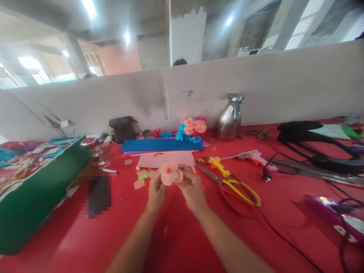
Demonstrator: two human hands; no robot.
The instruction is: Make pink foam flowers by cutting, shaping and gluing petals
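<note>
- The person's two hands are drawn together over the red counter, and between them sits a pale pink paper flower, its open face turned up where I can see it.
- The left hand has the flower by its left side, fingers bent in close; just how the fingertips meet is hidden from me.
- The right hand comes in from the other side, fingers curled and nearly closed at the flower's right edge; its grip underneath I cannot make out.
- Just beyond the hands lies a pink sheet, and past that a blue sheet with a bunch of pink and blue flowers at its right end.
- Close by the left hand, on its outer side, are loose pink petals and a green scrap.
- Near the right hand, off to its right, lie the scissors, blades pointing back towards the flower, with a yellow glue gun just behind them.
- Farther out, well beyond the right hand, stands a silver jug.
</note>
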